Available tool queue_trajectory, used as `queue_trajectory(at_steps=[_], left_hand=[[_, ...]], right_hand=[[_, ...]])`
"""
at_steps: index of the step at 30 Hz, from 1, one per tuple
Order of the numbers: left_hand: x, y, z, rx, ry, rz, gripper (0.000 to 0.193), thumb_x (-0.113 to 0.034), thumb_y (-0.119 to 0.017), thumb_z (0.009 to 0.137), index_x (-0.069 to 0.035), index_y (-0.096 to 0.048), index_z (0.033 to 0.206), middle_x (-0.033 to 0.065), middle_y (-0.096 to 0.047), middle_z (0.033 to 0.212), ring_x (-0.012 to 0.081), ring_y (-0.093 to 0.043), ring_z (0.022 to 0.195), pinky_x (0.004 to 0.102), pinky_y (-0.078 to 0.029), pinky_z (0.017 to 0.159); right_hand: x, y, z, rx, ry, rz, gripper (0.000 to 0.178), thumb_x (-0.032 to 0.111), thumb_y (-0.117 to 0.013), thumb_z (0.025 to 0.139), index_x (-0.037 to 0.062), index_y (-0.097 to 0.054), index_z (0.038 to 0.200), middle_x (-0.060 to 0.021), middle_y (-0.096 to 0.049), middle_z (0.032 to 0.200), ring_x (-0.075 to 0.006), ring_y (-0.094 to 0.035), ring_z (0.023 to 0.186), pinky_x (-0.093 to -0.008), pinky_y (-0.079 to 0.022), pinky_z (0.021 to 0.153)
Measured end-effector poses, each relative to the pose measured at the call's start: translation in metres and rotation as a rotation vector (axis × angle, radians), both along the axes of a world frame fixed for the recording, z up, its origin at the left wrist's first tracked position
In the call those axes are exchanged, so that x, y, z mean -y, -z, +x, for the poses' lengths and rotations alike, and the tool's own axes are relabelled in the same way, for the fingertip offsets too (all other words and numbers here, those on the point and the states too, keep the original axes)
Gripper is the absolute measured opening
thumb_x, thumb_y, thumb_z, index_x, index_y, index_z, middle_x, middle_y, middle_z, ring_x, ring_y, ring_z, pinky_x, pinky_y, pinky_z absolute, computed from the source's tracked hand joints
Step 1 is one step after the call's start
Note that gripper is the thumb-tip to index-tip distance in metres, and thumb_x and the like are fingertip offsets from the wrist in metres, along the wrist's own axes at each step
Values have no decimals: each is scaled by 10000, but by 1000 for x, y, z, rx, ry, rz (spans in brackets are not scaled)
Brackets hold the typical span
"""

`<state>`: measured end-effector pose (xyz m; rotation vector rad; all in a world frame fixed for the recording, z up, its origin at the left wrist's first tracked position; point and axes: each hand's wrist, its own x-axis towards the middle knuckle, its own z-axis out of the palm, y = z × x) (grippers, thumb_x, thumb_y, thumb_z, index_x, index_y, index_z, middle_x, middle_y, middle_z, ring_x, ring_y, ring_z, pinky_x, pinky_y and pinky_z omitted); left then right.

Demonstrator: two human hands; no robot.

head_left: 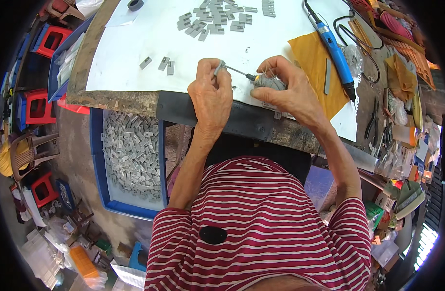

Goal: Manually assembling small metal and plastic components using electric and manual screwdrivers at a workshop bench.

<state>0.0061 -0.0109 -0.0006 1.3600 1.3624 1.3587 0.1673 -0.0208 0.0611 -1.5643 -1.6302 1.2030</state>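
Note:
Over the front edge of the table, my left hand (pixel 210 102) pinches a small grey block-shaped part (pixel 219 68) between thumb and fingers. My right hand (pixel 300 92) is closed around the bulky, grey-wrapped handle (pixel 271 83) of a hand tool with a thin straight shaft (pixel 239 71), much like a screwdriver. The shaft points left, and its tip meets the part at my left fingertips. Just left of my hands lie 3 loose grey parts (pixel 164 63) on white paper (pixel 120 72). A larger spread of grey parts (pixel 215 19) lies farther back.
A blue electric screwdriver (pixel 336 58) with a cord rests on brown paper (pixel 305 53) at the right. Pliers (pixel 372 121) lie near the right edge. Below the table's left side, a blue bin (pixel 100 169) holds many grey parts. Red stools (pixel 39 106) stand farther left.

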Motion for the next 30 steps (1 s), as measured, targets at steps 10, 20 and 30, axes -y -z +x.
queue_trajectory(at_steps=[10,20,30], left_hand=[[0,2,1,-49,26,29,75,20,-479,837,39,-506,903,72,-595,683,51,-505,531,188,-409,477],[1,-2,1,-124,101,45,68,12,-486,836,25,-518,894,62,-596,680,56,-505,527,196,-407,473],[-4,-12,-8,515,181,-159,196,-46,-506,839,69,-451,987,128,-610,694,128,-556,523,227,-422,464]], right_hand=[[9,16,-4,393,-162,599,198,116,-675,751,9,-568,879,-125,-566,785,-261,-584,608,-330,-427,504],[-3,-5,14,-650,-60,-569,364,315,-492,915,-41,-566,889,-57,-552,597,-72,-473,413,-181,-339,342],[-1,-8,6,-506,-69,-417,313,258,-479,914,-22,-560,1026,-67,-566,704,-57,-505,450,-140,-338,325]])
